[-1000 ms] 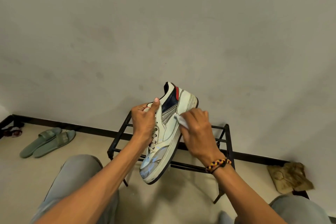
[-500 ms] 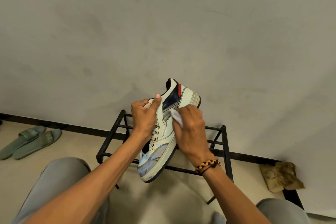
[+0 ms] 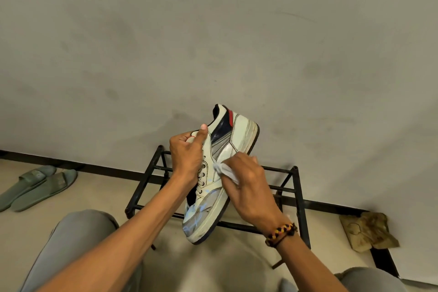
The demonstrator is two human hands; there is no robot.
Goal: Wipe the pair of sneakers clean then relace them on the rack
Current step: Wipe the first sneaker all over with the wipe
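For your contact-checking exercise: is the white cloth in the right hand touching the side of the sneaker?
Touching. The head view shows the right hand pressing the cloth flat against the sneaker, with no gap between them.

slippers: grey-green pair, side by side on the floor at the left, near the wall
rag: crumpled brownish, on the floor at the right, by the wall
baseboard: dark strip along the wall's foot
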